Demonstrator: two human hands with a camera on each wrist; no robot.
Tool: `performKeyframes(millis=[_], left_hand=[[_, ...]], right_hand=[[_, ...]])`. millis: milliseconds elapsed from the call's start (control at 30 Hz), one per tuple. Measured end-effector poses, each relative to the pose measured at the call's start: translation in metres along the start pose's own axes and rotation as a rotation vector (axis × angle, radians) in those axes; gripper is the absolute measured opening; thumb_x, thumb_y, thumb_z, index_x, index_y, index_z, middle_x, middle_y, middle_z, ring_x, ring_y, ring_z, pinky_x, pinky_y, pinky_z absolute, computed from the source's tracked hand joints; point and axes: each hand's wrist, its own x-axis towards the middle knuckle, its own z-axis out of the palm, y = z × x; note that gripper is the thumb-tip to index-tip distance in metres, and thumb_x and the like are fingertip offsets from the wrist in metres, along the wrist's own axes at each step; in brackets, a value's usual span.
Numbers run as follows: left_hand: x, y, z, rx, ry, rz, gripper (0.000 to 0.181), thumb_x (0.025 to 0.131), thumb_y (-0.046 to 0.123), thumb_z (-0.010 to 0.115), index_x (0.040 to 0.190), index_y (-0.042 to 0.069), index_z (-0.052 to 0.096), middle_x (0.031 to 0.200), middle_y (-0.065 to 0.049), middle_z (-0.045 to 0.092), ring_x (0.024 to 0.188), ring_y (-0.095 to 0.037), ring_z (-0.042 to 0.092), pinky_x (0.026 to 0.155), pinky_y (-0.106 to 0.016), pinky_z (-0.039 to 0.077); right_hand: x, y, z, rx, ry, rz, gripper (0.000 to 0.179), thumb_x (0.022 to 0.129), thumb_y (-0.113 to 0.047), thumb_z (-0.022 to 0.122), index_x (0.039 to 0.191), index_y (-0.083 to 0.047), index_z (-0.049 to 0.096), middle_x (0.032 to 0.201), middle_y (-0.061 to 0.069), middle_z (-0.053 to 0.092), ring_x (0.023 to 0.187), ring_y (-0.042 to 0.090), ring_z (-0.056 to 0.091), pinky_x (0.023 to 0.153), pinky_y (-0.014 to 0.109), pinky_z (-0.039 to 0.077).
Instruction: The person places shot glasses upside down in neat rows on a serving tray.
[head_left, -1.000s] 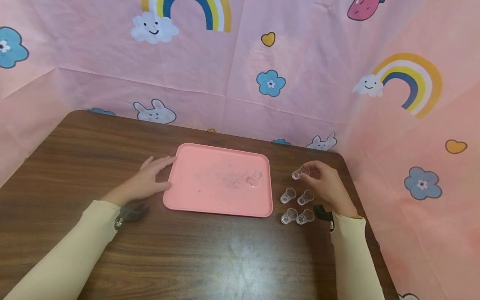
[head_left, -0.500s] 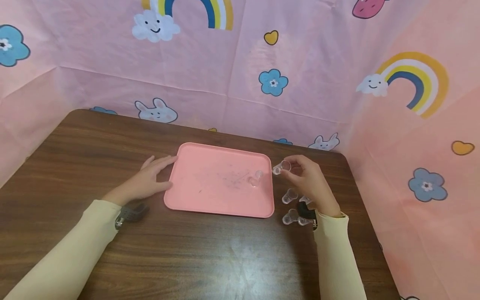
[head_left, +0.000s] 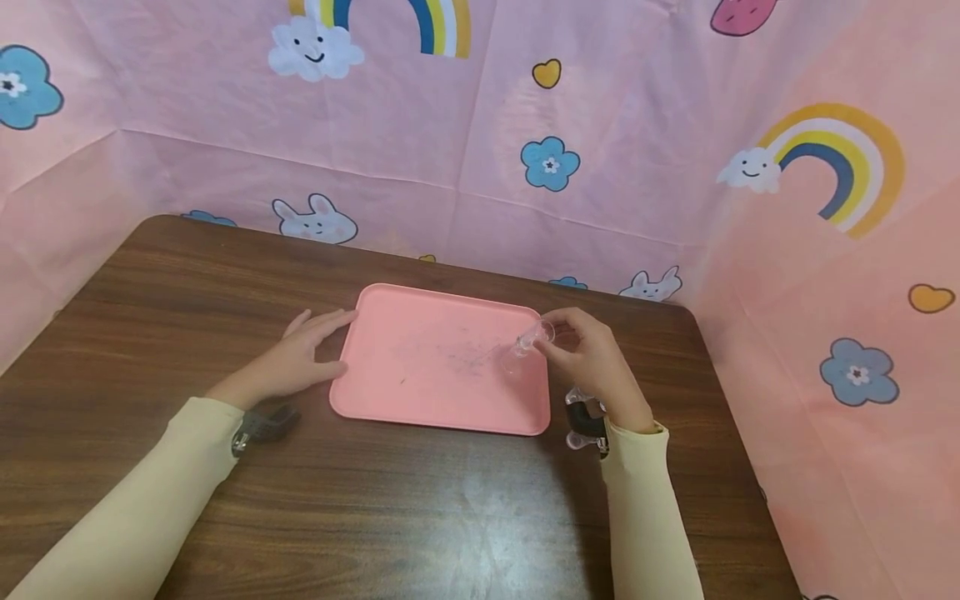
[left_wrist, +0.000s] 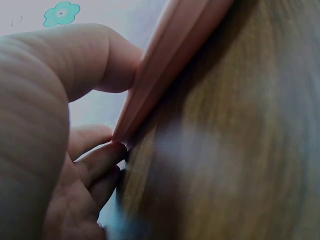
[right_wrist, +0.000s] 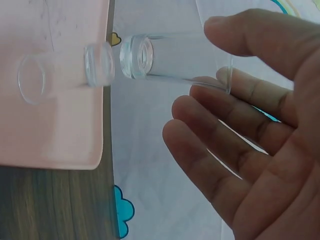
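Note:
My right hand point(head_left: 596, 358) pinches a small clear shot glass point(right_wrist: 172, 57) by its rim end, between thumb and fingers, over the tray's right side. Its thick base faces the base of another clear shot glass point(right_wrist: 65, 75), which stands upside down on the pink tray point(head_left: 420, 396). A narrow gap shows between the two bases in the right wrist view. My left hand point(head_left: 285, 358) rests at the tray's left edge; its thumb and fingertips touch the outer wall point(left_wrist: 165, 60).
More clear shot glasses point(head_left: 576, 440) stand on the brown wooden table point(head_left: 360, 508) right of the tray, partly hidden behind the right wrist's black strap point(head_left: 583, 419). A pink patterned cloth point(head_left: 405, 133) hangs behind and beside the table.
My right hand has carried the shot glass leftward from the table's right side to over the upside-down glass on the tray. The left hand has stayed at the tray's edge.

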Motion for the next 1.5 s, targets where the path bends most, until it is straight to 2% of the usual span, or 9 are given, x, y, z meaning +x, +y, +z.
performKeyframes(millis=[267, 433, 733, 967, 1200, 1300, 1500], left_hand=[[0.001, 0.002, 0.001, -0.007, -0.002, -0.005, 0.08, 0.092, 0.019, 0.074, 0.159, 0.004, 0.035, 0.163, -0.023, 0.035, 0.154, -0.044, 0.023, 0.127, -0.057, -0.007], [0.001, 0.003, 0.003, -0.009, -0.002, -0.003, 0.079, 0.092, 0.019, 0.074, 0.159, 0.004, 0.035, 0.163, -0.023, 0.035, 0.154, -0.044, 0.024, 0.127, -0.057, -0.007], [0.001, 0.004, 0.002, -0.01, 0.004, 0.005, 0.079, 0.092, 0.019, 0.074, 0.159, 0.003, 0.036, 0.163, -0.023, 0.036, 0.153, -0.045, 0.025, 0.127, -0.057, -0.007], [0.001, 0.005, 0.001, -0.005, 0.004, 0.01, 0.078, 0.092, 0.018, 0.074, 0.158, 0.002, 0.036, 0.162, -0.025, 0.036, 0.153, -0.046, 0.026, 0.127, -0.057, -0.007], [0.0, 0.003, 0.0, -0.002, 0.008, 0.009, 0.079, 0.092, 0.018, 0.075, 0.159, 0.003, 0.036, 0.162, -0.025, 0.036, 0.152, -0.045, 0.026, 0.127, -0.056, -0.007], [0.0, 0.002, 0.0, 0.003, 0.012, 0.011, 0.079, 0.092, 0.018, 0.075, 0.159, 0.003, 0.036, 0.162, -0.025, 0.036, 0.152, -0.045, 0.026, 0.127, -0.056, -0.007], [0.0, 0.001, 0.001, -0.002, 0.01, 0.003, 0.08, 0.092, 0.019, 0.074, 0.159, 0.003, 0.034, 0.162, -0.026, 0.035, 0.152, -0.047, 0.025, 0.127, -0.056, -0.008]], right_hand=[[-0.004, -0.003, 0.006, 0.038, -0.033, 0.044, 0.033, 0.091, -0.013, 0.08, 0.122, -0.009, 0.067, 0.112, 0.006, 0.068, 0.102, 0.027, 0.07, 0.094, 0.049, 0.059], [-0.006, -0.002, 0.011, 0.088, -0.045, 0.021, 0.032, 0.091, -0.011, 0.079, 0.121, -0.007, 0.067, 0.113, 0.008, 0.069, 0.099, 0.025, 0.071, 0.092, 0.053, 0.06], [-0.006, -0.007, 0.017, 0.107, -0.059, -0.015, 0.029, 0.091, -0.009, 0.078, 0.118, -0.005, 0.067, 0.113, 0.011, 0.07, 0.101, 0.028, 0.07, 0.092, 0.054, 0.059], [-0.006, -0.01, 0.023, 0.096, -0.08, -0.03, 0.026, 0.093, -0.01, 0.076, 0.116, -0.01, 0.065, 0.11, 0.007, 0.07, 0.102, 0.025, 0.068, 0.094, 0.054, 0.058], [-0.006, -0.01, 0.026, 0.138, -0.114, -0.027, 0.026, 0.091, -0.01, 0.075, 0.114, -0.011, 0.063, 0.12, 0.003, 0.074, 0.105, 0.025, 0.071, 0.093, 0.058, 0.058], [-0.005, -0.011, 0.026, 0.175, -0.124, -0.038, 0.025, 0.091, -0.007, 0.073, 0.111, -0.01, 0.06, 0.122, 0.005, 0.075, 0.104, 0.024, 0.072, 0.093, 0.058, 0.058], [-0.004, -0.013, 0.027, 0.191, -0.124, -0.062, 0.027, 0.09, -0.004, 0.073, 0.111, -0.011, 0.057, 0.115, 0.005, 0.076, 0.103, 0.02, 0.071, 0.092, 0.056, 0.058]])
